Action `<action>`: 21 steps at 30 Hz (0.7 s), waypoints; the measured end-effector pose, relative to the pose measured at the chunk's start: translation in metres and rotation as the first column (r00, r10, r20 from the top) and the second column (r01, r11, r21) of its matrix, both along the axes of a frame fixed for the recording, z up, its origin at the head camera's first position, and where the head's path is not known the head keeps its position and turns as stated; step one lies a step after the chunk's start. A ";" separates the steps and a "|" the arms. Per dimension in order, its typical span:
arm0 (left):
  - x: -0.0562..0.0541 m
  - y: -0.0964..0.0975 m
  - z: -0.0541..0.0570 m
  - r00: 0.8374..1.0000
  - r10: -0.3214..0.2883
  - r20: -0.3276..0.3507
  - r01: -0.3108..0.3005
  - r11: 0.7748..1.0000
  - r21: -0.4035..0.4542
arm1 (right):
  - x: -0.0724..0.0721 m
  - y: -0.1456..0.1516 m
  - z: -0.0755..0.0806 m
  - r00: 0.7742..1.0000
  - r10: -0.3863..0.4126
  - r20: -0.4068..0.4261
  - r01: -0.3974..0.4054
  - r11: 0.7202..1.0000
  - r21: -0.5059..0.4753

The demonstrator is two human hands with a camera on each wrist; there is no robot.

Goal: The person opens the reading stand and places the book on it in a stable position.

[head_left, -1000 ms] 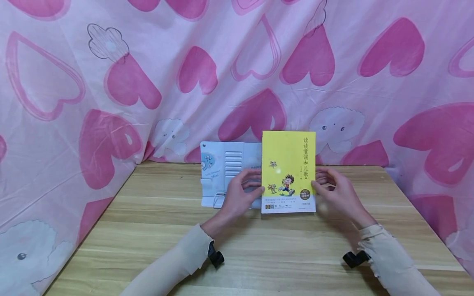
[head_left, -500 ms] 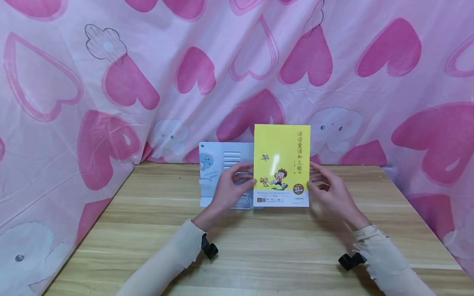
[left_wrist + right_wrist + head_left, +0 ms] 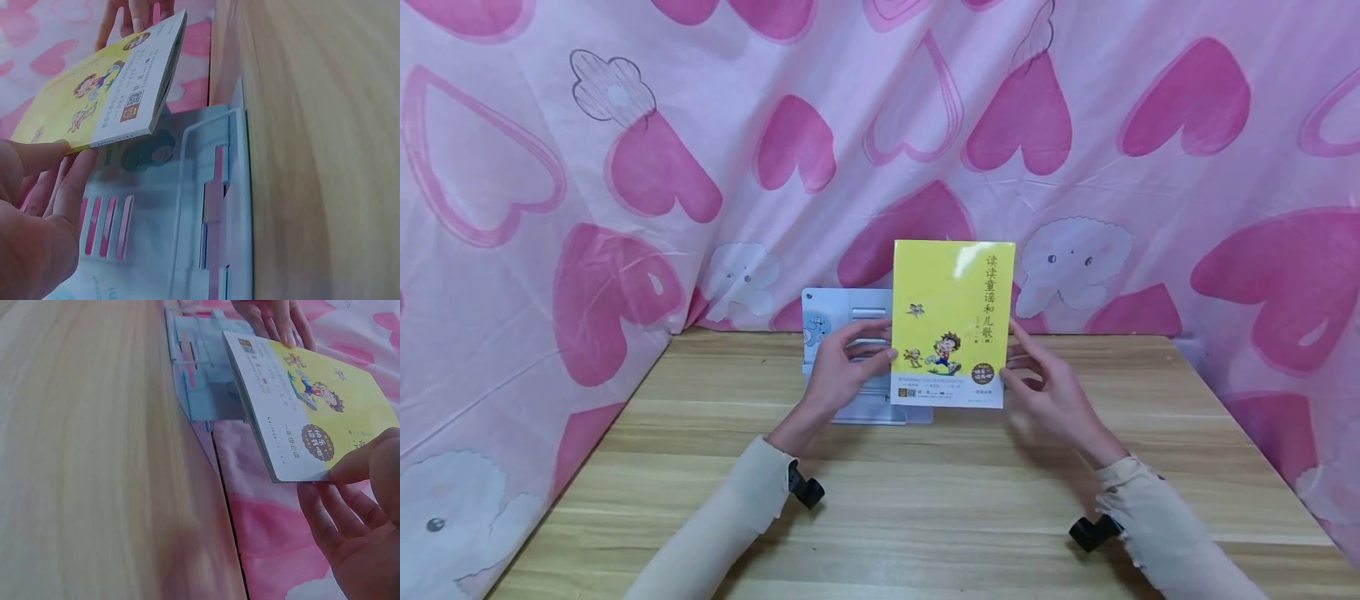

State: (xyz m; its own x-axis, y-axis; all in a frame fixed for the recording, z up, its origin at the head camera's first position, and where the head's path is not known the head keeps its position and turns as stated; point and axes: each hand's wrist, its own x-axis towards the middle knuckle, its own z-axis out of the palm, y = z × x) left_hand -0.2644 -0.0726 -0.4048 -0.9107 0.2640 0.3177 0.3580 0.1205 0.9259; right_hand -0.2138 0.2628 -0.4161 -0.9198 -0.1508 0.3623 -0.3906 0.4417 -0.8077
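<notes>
A yellow book (image 3: 951, 321) with a white lower band and a cartoon child on its cover is held upright, facing me. My left hand (image 3: 844, 367) pinches its left edge, thumb on the cover and fingers behind. On the opposite edge my right hand (image 3: 1051, 387) grips it the same way, as the right wrist view shows for that hand (image 3: 362, 500). Behind the book stands a pale blue slotted book stand (image 3: 861, 412), its right part hidden by the book. In the left wrist view the book (image 3: 94, 94) is above the stand's wire holder (image 3: 181, 187).
The wooden table (image 3: 880, 517) spreads out in front of the stand. A pink heart-patterned cloth (image 3: 797, 142) hangs behind the table and along its sides. Each wrist wears a small black camera, one on the left (image 3: 807, 487) and one on the right (image 3: 1093, 533).
Both hands have carried the book left and upward, and it looks larger now. It covers more of the book stand, which stays in place.
</notes>
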 end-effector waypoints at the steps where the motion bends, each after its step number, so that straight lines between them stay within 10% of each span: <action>1: 0.000 -0.002 0.001 1.000 0.006 -0.006 -0.006 1.000 0.005 | -0.001 -0.002 0.001 1.000 -0.004 0.006 0.004 1.000 0.000; 21: -0.012 -0.048 0.014 0.987 0.135 -0.081 -0.134 0.991 0.024 | -0.035 -0.056 0.016 0.995 0.080 -0.053 -0.084 0.993 -0.085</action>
